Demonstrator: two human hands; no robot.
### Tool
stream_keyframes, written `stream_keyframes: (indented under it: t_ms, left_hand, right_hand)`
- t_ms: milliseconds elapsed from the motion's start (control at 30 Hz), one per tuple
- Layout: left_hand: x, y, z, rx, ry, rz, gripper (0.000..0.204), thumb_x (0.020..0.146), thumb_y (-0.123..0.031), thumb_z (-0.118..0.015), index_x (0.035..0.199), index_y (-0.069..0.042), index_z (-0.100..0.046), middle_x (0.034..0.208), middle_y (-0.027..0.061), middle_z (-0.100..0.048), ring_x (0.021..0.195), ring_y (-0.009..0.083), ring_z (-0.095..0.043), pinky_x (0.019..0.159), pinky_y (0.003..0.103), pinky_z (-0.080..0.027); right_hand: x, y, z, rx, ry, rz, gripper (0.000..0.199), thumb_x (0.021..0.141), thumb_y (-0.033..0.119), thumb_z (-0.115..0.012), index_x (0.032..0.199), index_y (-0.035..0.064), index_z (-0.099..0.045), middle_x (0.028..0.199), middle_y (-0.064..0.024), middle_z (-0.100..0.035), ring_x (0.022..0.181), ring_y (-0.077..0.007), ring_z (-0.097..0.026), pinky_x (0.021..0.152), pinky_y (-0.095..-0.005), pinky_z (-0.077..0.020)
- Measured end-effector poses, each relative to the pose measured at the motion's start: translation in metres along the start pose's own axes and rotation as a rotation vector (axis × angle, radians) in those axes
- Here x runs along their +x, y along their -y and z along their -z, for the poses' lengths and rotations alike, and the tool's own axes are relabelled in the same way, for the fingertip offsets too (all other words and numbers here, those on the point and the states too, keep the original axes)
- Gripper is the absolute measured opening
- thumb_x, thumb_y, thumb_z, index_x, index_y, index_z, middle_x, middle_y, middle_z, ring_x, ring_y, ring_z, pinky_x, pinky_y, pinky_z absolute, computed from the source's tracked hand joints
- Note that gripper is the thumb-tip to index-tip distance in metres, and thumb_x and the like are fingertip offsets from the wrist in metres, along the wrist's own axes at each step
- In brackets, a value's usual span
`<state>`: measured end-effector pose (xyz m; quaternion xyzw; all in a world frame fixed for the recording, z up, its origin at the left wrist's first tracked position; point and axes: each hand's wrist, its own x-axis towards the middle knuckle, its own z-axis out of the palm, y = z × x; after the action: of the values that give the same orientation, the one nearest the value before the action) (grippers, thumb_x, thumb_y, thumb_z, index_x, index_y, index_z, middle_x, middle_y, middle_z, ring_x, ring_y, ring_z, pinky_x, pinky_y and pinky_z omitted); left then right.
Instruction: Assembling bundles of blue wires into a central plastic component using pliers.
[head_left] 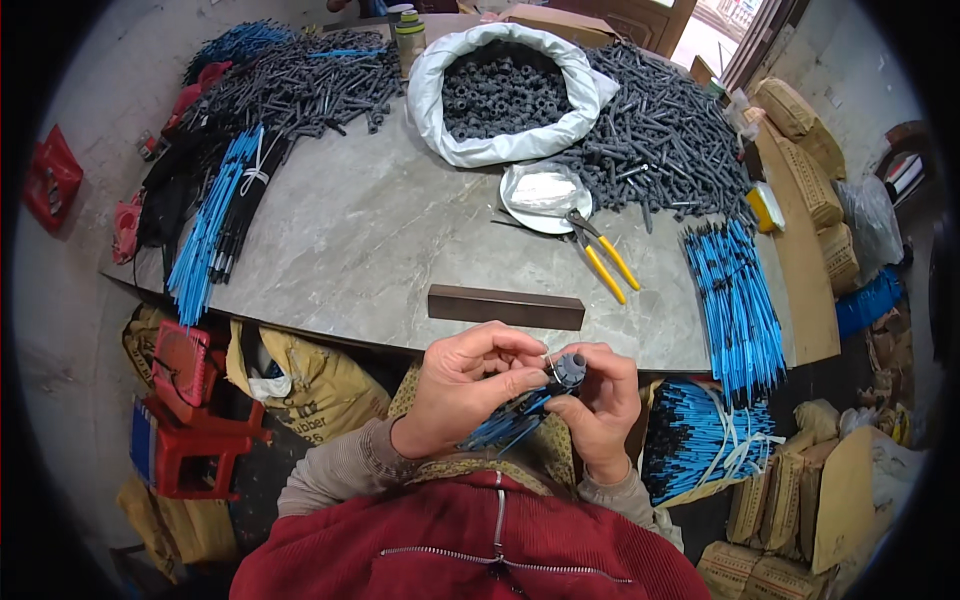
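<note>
Close to my body, just past the table's near edge, both hands meet around a dark grey ribbed plastic fitting (569,370). My right hand (606,405) grips it between thumb and fingers. My left hand (478,378) is closed in a pinch beside the fitting. A thin light sliver shows at its fingertips, too small to name. Below the hands, over my lap, lie several thin blue-and-black rods (503,425), partly covered by my left hand. A dark rectangular bar (506,307) rests on the table just beyond my hands.
On the grey table (350,230) stands a white sack (440,135) of dark fittings, between heaps of grey plastic parts (660,130). Yellow-handled pincers (605,262) touch a white dish (545,215). Blue rod bundles (735,310) lie at both sides. A red stool (200,440) stands lower left.
</note>
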<state>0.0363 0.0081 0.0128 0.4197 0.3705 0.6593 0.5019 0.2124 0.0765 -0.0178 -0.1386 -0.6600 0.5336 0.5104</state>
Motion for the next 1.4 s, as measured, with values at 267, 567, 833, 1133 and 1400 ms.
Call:
stream_keyframes:
  t_ms: [267,567,833,1133,1400]
  left_hand:
    - [0.012,-0.013,-0.008,-0.003,0.099,0.004,0.024,0.085,0.010,-0.071,0.109,0.008,-0.068,0.105,0.0095,-0.063,0.094,0.0137,-0.063,0.083,0.025,-0.052]
    - [-0.003,0.016,-0.018,-0.358,-0.156,0.094,0.019,0.084,0.009,-0.070,0.103,0.006,-0.071,0.107,0.0112,-0.062,0.095,0.0160,-0.062,0.087,0.027,-0.051]
    - [-0.003,0.011,-0.012,-0.270,-0.067,0.033,0.019,0.084,0.009,-0.070,0.102,0.006,-0.071,0.106,0.0113,-0.061,0.097,0.0170,-0.061,0.091,0.029,-0.049]
    - [-0.017,0.014,-0.012,-0.188,-0.081,-0.079,0.012,0.085,0.004,-0.072,0.096,0.006,-0.068,0.108,0.0115,-0.060,0.096,0.0166,-0.059,0.089,0.029,-0.048]
    - [-0.019,0.023,-0.011,-0.094,-0.226,-0.274,0.012,0.095,-0.005,-0.066,0.098,-0.001,-0.055,0.107,0.0099,-0.056,0.098,0.0184,-0.055,0.090,0.033,-0.046]
  right_hand:
    - [0.006,0.008,0.004,-0.033,-0.015,0.030,0.058,0.075,0.006,-0.087,0.122,-0.0002,-0.053,0.114,-0.0155,-0.060,0.104,-0.0219,-0.060,0.088,-0.0320,-0.0492]
    - [-0.003,0.002,-0.003,0.083,-0.027,-0.074,0.053,0.075,0.004,-0.086,0.119,0.0005,-0.056,0.113,-0.0154,-0.062,0.104,-0.0212,-0.060,0.090,-0.0323,-0.0493]
    - [-0.009,-0.001,-0.005,0.046,-0.035,-0.048,0.053,0.074,0.003,-0.086,0.118,0.0002,-0.059,0.113,-0.0140,-0.063,0.102,-0.0204,-0.061,0.088,-0.0307,-0.0496]
    - [-0.015,0.001,-0.020,-0.005,-0.049,-0.021,0.056,0.074,0.002,-0.086,0.123,-0.0005,-0.059,0.114,-0.0145,-0.063,0.103,-0.0205,-0.060,0.089,-0.0305,-0.0494]
    - [-0.011,0.011,-0.030,-0.028,0.017,-0.051,0.046,0.087,0.001,-0.075,0.127,-0.0047,-0.054,0.121,-0.0170,-0.059,0.109,-0.0205,-0.058,0.096,-0.0309,-0.0472]
